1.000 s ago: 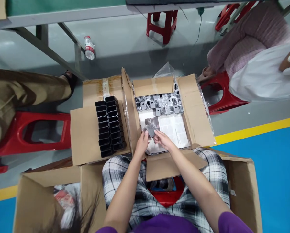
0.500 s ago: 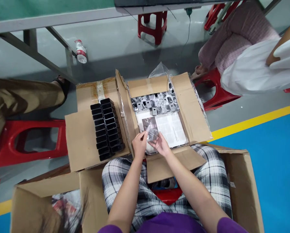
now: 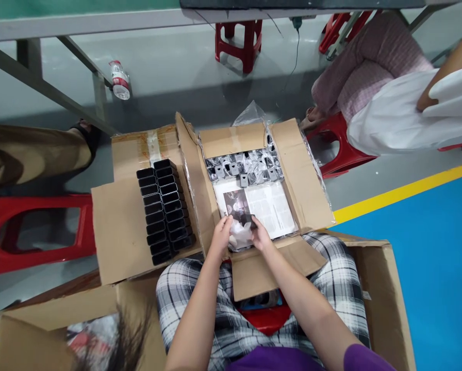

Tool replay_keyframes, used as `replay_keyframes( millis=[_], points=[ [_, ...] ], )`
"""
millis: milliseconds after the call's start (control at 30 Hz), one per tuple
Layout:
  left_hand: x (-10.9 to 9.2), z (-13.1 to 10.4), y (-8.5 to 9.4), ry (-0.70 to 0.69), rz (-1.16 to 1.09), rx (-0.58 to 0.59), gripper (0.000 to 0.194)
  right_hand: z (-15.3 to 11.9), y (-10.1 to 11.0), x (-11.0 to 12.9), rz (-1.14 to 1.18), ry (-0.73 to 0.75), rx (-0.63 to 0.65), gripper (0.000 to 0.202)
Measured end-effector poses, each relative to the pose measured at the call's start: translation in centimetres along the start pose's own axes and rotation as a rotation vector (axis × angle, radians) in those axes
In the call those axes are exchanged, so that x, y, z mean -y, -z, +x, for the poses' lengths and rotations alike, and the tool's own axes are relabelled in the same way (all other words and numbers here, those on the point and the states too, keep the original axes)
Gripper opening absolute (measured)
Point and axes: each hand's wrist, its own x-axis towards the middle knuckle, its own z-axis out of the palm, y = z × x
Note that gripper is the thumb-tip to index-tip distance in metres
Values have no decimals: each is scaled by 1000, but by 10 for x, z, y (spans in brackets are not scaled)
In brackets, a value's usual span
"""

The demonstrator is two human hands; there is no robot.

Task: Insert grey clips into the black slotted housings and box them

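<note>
My left hand pinches one side of a small clear plastic bag above the open carton. In the fingers of my right hand is a small black part, at the bag's other side; its exact kind is too small to tell. Under both hands lies a printed sheet with a dark photo. Behind it, several grey and black parts in clear bags fill the far side of the carton. Left of that, black rectangular cases stand in two columns on a cardboard flap.
Cardboard boxes stand at the lower left and lower right. Red stools and two seated people's legs flank the carton. A table edge crosses the top, with a plastic bottle on the floor beneath.
The black part has come to the right side, into my right fingers, and the bag now looks crumpled and pale between my hands. The whole view has shifted slightly.
</note>
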Motion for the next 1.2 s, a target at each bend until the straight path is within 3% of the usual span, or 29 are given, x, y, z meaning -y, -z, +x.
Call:
replay_keyframes(
  millis=[133,267,367,467,767,900,1067,1200],
  points=[
    [5,4,4,14,8,-90,54,15,-8,14,-201,176,-118,45],
    [12,7,7,18,63,-88,52,44,-45,52,-489,387,-145,60],
    [17,8,12,18,113,-73,47,62,-72,76,-696,509,-150,55],
    [21,10,18,22,155,-73,43,65,-83,82,-856,580,-161,47],
    [28,19,12,69,193,53,40,68,-79,61,-1121,578,-158,33],
    [28,21,13,81,170,70,45,73,-76,73,-1124,585,-196,30],
    [26,18,12,73,144,64,47,74,-54,95,-1056,577,-329,35],
    [26,16,11,65,141,53,47,73,-39,104,-969,511,-321,21]
  ],
)
